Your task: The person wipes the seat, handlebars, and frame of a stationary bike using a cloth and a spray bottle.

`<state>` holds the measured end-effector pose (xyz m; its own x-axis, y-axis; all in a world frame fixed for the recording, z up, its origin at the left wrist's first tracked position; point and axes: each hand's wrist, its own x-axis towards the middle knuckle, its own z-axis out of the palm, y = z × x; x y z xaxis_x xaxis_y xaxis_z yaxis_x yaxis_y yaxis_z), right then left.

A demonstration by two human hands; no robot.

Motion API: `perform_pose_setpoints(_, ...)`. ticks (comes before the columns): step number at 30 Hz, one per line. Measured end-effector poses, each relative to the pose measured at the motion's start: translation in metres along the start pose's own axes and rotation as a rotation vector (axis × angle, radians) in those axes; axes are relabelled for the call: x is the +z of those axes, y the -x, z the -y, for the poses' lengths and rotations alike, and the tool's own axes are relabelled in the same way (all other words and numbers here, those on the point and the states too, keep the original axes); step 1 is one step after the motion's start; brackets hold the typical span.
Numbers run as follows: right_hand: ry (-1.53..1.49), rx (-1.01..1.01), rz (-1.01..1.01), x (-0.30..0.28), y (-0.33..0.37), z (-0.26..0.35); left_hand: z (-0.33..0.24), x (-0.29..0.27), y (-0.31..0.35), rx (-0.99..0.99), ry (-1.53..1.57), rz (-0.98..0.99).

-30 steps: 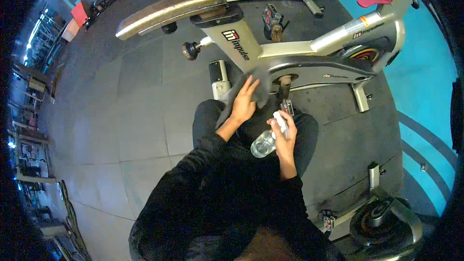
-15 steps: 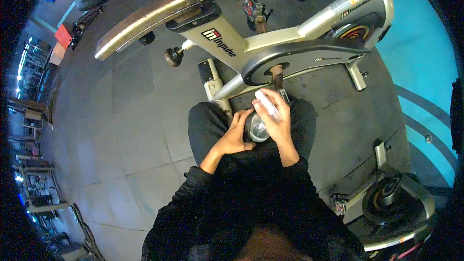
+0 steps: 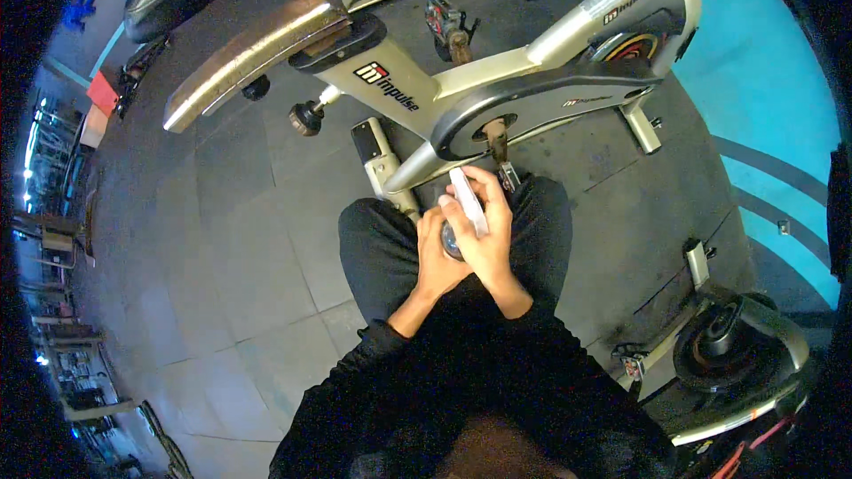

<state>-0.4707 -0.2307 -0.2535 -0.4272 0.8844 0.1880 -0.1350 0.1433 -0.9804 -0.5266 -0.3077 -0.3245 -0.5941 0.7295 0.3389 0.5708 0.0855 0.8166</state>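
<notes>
My right hand (image 3: 486,244) is closed round a slim white piece (image 3: 467,200), shaped like a spray bottle's head, with the thumb along its side. My left hand (image 3: 435,253) wraps round a clear, shiny, rounded container (image 3: 450,239). Most of that container is hidden by my fingers, and I cannot tell whether the white piece is joined to it. Both hands are together above my lap, between my bent knees in dark trousers.
A silver-grey exercise bike (image 3: 497,106) stands in front of me, its pedal (image 3: 508,176) close beyond my hands. Another bike's base (image 3: 710,346) is at the lower right. Dark rubber tiles (image 3: 240,257) cover the floor, with a blue strip (image 3: 754,106) at right.
My left hand has closed in toward the right hand and covers more of the clear container. Both hands sit slightly farther left in view, and the whole scene has shifted a little left.
</notes>
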Motion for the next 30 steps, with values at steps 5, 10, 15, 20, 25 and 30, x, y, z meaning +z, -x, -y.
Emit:
perform_pose_setpoints(5,0.006,-0.114,0.625,-0.053,-0.014,-0.014,0.015,-0.018,-0.002,0.003,0.274,0.071)
perform_pose_setpoints(10,0.029,0.101,0.892,-0.105,-0.003,-0.055,-0.002,-0.035,0.010,-0.255,0.701,0.180)
perform_pose_setpoints(15,0.124,0.021,0.909,-0.090,0.029,-0.072,-0.001,-0.039,0.011,-0.172,0.586,0.362)
perform_pose_setpoints(20,-0.031,0.053,0.873,-0.075,0.038,-0.072,-0.011,-0.034,0.018,-0.214,0.712,0.205)
perform_pose_setpoints(25,-0.223,0.173,0.695,-0.066,0.050,-0.088,-0.022,-0.047,0.006,-0.040,0.193,0.257)
perform_pose_setpoints(30,0.080,0.026,0.559,-0.049,0.055,-0.077,-0.037,-0.049,-0.011,-0.177,0.322,0.116)
